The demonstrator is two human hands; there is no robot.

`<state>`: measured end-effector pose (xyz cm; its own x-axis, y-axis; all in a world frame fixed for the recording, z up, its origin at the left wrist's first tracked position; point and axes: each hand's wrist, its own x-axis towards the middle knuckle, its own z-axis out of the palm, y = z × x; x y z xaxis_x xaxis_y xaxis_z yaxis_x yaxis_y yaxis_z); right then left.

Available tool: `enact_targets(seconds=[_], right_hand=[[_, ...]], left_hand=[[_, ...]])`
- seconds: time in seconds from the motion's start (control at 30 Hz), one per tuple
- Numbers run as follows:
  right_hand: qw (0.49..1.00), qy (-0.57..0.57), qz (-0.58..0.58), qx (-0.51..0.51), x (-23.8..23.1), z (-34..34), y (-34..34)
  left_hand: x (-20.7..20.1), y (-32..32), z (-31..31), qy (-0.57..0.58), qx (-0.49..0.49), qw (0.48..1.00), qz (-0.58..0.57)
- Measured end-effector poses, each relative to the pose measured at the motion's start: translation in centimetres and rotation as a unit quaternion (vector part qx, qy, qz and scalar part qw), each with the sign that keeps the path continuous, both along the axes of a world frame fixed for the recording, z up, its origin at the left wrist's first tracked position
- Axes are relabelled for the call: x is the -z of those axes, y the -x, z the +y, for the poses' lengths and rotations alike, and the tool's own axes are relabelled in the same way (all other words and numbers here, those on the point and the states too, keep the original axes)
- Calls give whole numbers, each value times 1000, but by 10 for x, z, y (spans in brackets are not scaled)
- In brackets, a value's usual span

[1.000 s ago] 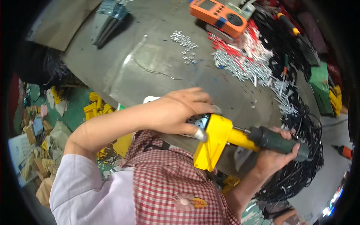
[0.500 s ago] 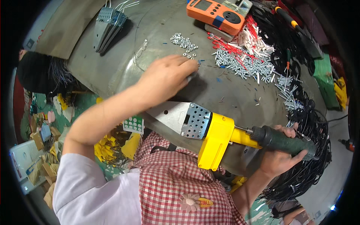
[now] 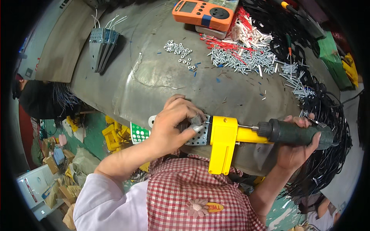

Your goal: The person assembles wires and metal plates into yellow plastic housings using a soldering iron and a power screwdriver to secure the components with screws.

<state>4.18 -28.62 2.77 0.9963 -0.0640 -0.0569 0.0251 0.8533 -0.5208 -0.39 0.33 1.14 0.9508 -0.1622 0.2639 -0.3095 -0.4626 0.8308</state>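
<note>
My right hand (image 3: pixel 298 148) is wrapped round a dark green electric screwdriver (image 3: pixel 283 131), its steel shaft pointing left along the top of a yellow plastic housing (image 3: pixel 222 148). The tip of that shaft meets the housing's right side. A perforated metal plate (image 3: pixel 200 138) joins the housing on the left, partly covered by my left hand (image 3: pixel 171 125). Thumb and fingers of this hand, with grey-white wrapping on the tips, are closed together at the plate's upper part. Whatever they pinch is too small to make out.
Loose nuts (image 3: pixel 178 49), a heap of screws (image 3: pixel 243 61) and red-and-white leads (image 3: pixel 250 30) lie on the grey table (image 3: pixel 162 88). An orange meter (image 3: pixel 202 15) stands behind. Metal brackets with white wires (image 3: pixel 102 50) lie far left, black cables (image 3: pixel 323 154) right. Another person (image 3: pixel 327 213) appears lower right.
My left hand has come back from beside the nuts to the perforated plate. My right hand keeps its hold on the screwdriver at the housing. The whole view has shifted slightly.
</note>
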Motion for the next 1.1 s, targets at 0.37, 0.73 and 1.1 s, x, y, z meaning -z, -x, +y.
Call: enact_targets(seconds=[0.37, 0.73, 1.1], right_hand=[[999, -10, 36, 28, -4, 6, -3], [998, 9, 52, 32, -8, 6, -1], [996, 14, 65, 58, -4, 6, -1]], left_hand=[[3, 1, 1, -19, 3, 1000, -15], [-29, -5, -4, -267, 109, 949, -126], [-1, 1, 1, -33, -3, 999, -13]])
